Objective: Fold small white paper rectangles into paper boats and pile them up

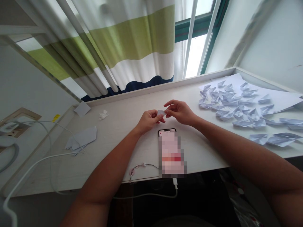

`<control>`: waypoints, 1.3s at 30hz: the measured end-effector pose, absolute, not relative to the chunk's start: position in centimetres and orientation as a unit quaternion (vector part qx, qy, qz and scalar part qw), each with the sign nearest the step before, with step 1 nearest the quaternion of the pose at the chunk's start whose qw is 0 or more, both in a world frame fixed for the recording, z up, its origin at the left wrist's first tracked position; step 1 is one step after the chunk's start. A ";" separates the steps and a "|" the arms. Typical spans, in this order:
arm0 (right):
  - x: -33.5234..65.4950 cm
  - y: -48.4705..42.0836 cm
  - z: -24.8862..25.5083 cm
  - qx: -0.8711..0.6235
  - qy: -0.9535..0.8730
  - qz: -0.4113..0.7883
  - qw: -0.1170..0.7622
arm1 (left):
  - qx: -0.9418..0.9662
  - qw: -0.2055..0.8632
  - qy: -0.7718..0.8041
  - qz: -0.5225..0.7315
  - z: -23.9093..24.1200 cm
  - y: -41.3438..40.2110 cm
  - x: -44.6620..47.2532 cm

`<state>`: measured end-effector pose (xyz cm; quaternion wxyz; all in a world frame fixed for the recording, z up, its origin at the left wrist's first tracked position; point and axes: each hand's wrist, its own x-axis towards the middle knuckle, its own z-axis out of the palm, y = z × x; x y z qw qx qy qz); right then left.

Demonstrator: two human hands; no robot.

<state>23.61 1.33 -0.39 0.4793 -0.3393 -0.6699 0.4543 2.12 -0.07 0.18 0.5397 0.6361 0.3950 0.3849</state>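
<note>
Between my two hands is a small folded piece of white paper (161, 112), held above the middle of the desk. My left hand (149, 121) pinches its left side between thumb and fingers. At its right side, my right hand (178, 112) grips the edge with the thumb and a finger, while the index finger arches above. A phone (169, 151) lies just below my hands, its screen lit and partly blurred out. Many folded white paper boats (239, 102) sit in a spread to the right of my right hand.
Larger white sheets (284, 97) lie beneath some folded pieces. A paper stack (84, 138), a single square sheet (82, 108) and a crumpled scrap (103, 115) are on the left. A white cable (42, 159) crosses the desk's left side; a beaded strap (138, 166) lies beside the phone.
</note>
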 end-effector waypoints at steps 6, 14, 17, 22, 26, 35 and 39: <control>23.6 1.1 0.2 -0.333 -0.680 0.440 0.482 | 0.641 0.553 0.385 0.368 0.5 0.1 1.6; 23.6 1.6 -0.5 -0.333 -0.700 0.428 0.465 | 0.642 0.536 0.419 0.353 0.7 -0.2 2.0; 23.6 1.5 -0.5 -0.356 -0.717 0.351 0.485 | 0.630 0.528 0.417 0.387 0.4 -0.2 2.4; 23.8 1.2 0.2 -0.344 -0.747 0.276 0.497 | 0.631 0.517 0.396 0.423 0.3 -0.3 2.7; 23.8 1.0 0.4 -0.337 -0.750 0.278 0.497 | 0.619 0.512 0.392 0.448 0.7 -0.6 2.7; 23.8 1.0 0.3 -0.346 -0.758 0.282 0.476 | 0.633 0.505 0.407 0.423 0.7 -0.6 2.7; 23.8 1.3 0.1 -0.367 -0.751 0.299 0.460 | 0.648 0.494 0.413 0.407 0.3 -0.6 2.8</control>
